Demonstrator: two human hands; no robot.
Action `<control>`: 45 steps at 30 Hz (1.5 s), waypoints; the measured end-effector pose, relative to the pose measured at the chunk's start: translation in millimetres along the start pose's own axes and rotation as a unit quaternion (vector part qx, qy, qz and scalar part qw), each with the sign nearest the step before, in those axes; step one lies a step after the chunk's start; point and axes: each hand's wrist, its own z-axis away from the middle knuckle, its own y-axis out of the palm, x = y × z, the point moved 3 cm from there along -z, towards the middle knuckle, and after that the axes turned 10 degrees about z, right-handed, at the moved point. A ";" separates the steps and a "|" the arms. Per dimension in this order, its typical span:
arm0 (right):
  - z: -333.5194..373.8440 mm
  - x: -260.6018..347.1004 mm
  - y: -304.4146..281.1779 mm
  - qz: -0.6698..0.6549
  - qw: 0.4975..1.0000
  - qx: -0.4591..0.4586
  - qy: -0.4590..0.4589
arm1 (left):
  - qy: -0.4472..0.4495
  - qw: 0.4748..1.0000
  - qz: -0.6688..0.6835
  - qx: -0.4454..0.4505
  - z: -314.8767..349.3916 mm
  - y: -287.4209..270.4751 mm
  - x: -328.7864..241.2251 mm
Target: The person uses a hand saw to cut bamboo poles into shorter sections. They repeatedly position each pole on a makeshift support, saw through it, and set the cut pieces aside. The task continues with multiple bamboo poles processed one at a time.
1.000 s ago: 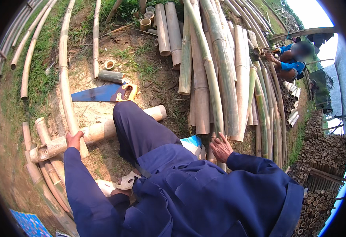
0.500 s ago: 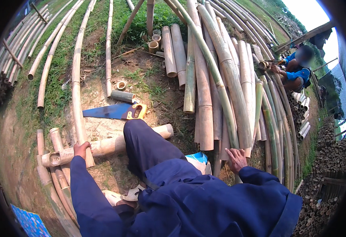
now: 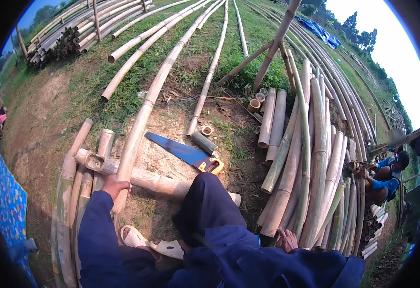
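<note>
My left hand [image 3: 116, 187] is wrapped round the near part of a long bamboo pole [image 3: 150, 103], which runs away over the grass. Beneath that pole lies a thick bamboo log [image 3: 159, 182], crosswise, with a hole cut near its left end. My knee is over the log towards its right end. Just beyond it, a handsaw [image 3: 181, 151] with a blue blade and a yellow-and-black handle rests on sawdust-covered ground. My right hand [image 3: 287, 241] lies with its fingers stretched out at the near ends of the bamboo pile [image 3: 320, 158], partly hidden by my sleeve.
A short bamboo piece [image 3: 204, 143] and a cut ring [image 3: 206, 130] lie beyond the saw. More bamboo lengths [image 3: 66, 206] are at my left, near a blue patterned sheet [image 3: 11, 201]. A wooden tripod prop [image 3: 272, 53] stands ahead. Another person [image 3: 387, 177] crouches at far right.
The view has swung up and to the left, showing more of the far poles and sky. My left hand still grips the pole; my right hand stays by the pile.
</note>
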 end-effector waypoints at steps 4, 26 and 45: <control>-50.9 10.2 2.3 -0.078 0.996 0.008 -0.031 | 0.041 0.993 -0.101 -0.049 50.3 -24.4 5.1; -197.7 196.2 -52.3 -0.143 0.945 -0.071 -0.285 | -0.181 0.880 -0.295 -0.326 387.8 -201.4 462.2; -256.1 321.0 -30.9 0.064 0.945 -0.042 -0.318 | -0.030 0.870 -0.383 -0.309 20.0 -68.9 134.3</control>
